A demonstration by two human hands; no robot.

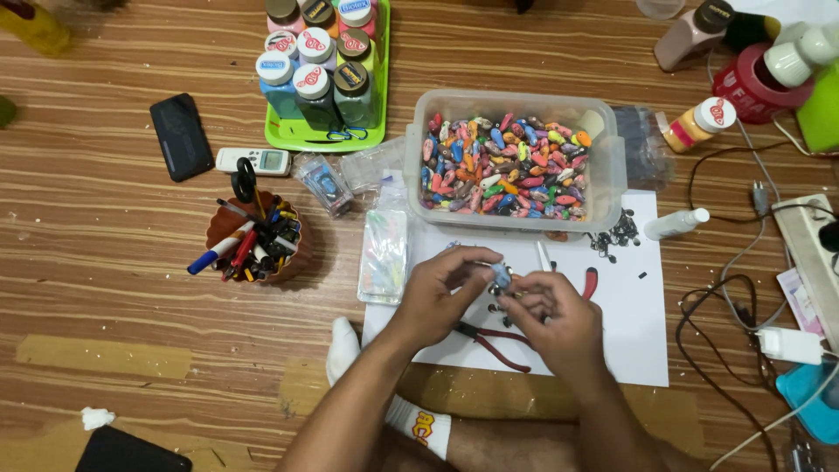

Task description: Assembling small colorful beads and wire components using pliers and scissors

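Observation:
My left hand (441, 293) and my right hand (559, 319) meet over a white sheet of paper (634, 341) on the wooden floor. Together they pinch a small bluish bead (501, 274) between their fingertips; a bit of metal seems to be attached, too small to tell. Red-handled pliers (498, 343) lie on the paper under my hands. Just beyond stands a clear plastic tub (612, 170) full of multicoloured beads (507, 166). Small dark metal bits (622, 234) are scattered on the paper by the tub.
A green tray (301, 135) of paint bottles stands at the back. A brown pot (288, 258) of pens and scissors sits left, near a black phone (181, 135) and clear packets (384, 253). Bottles, cables and a power strip (808, 253) crowd the right. My socked foot (345, 350) lies below.

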